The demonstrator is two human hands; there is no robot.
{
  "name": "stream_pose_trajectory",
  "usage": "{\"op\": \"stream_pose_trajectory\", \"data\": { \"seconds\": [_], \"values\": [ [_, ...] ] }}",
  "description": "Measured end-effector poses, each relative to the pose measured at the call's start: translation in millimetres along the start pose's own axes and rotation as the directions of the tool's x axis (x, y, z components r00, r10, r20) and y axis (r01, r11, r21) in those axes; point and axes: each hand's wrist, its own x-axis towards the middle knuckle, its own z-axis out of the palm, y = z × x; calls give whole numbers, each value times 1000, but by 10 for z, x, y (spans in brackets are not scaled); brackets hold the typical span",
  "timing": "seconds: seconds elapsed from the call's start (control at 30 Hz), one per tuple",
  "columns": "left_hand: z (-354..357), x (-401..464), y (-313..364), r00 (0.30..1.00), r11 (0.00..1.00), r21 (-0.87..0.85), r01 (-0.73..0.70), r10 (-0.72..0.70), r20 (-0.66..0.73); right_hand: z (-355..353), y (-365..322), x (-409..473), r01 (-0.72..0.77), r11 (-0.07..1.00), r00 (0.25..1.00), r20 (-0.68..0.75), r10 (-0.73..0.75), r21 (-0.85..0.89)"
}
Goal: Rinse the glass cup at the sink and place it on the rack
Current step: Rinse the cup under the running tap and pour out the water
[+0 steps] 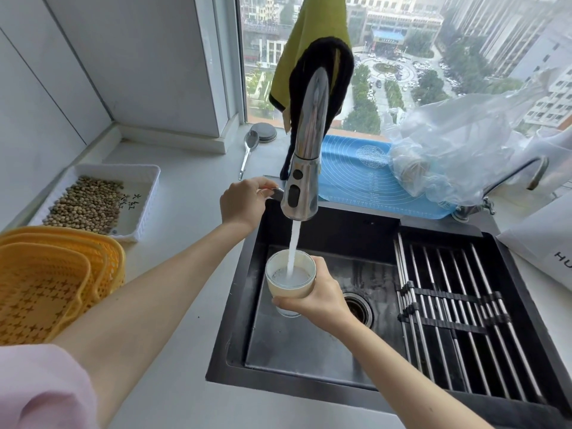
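Note:
My right hand (pixel 322 297) grips the glass cup (pixel 289 278) upright over the dark sink (pixel 247 274). A white stream of water falls from the chrome faucet (pixel 305 168) straight into the cup, which holds cloudy, foaming water. My left hand (pixel 243 201) is closed on the faucet handle (pixel 276 191) at the sink's back left corner. The metal bar rack (pixel 458 311) spans the right half of the sink and carries nothing.
A yellow basket (pixel 52 283) and a white tray of beans (pixel 99 199) sit on the counter at left. A spoon (pixel 247 153) and round lid (pixel 263 131) lie by the window. A blue mat (pixel 356 171), plastic bag (pixel 458 150) and white bag (pixel 544 246) are at right.

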Motion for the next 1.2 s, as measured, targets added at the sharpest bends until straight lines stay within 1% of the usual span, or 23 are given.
{"op": "stream_pose_trajectory", "data": {
  "seconds": [0.1, 0.23, 0.3, 0.43, 0.5, 0.57, 0.63, 0.73, 0.9, 1.03, 1.2],
  "values": [
    [-20, 120, 35, 996, 994, -71, 83, -85, -19, -29, -10, 12, 5, 1000, 1000, -4, -5, -2],
    [-61, 213, -12, 996, 991, -98, 91, -90, 16, -68, -33, 43, 6, 999, 999, -35, -5, 36],
    [-58, 208, -27, 996, 989, -113, 91, -90, 12, -74, -39, 76, -11, 998, 999, -41, 14, 60],
    [-35, 190, -18, 995, 987, -130, 96, -98, -3, -91, -23, 121, -87, 988, 995, -46, 94, 131],
    [-35, 190, -19, 995, 987, -130, 99, -101, -8, -91, 7, 126, -143, 968, 988, -33, 153, 208],
    [-37, 184, -16, 995, 986, -130, 102, -104, -10, -98, 41, 123, -210, 935, 976, 5, 218, 284],
    [-35, 178, -9, 995, 986, -131, 102, -104, -11, -109, 56, 107, -270, 908, 963, 83, 257, 319],
    [-41, 173, -2, 994, 986, -127, 108, -110, -12, -103, 124, 95, -392, 837, 919, 200, 340, 382],
    [-55, 154, 15, 994, 988, -117, 101, -104, -19, -52, 262, 115, -593, 684, 805, 317, 501, 425],
    [-55, 140, 19, 995, 989, -117, 95, -98, -20, -34, 273, 171, -673, 565, 740, 422, 524, 478],
    [-51, 139, 22, 994, 988, -117, 101, -104, -20, -102, 213, 165, -723, 438, 691, 531, 491, 535]
  ]
}}
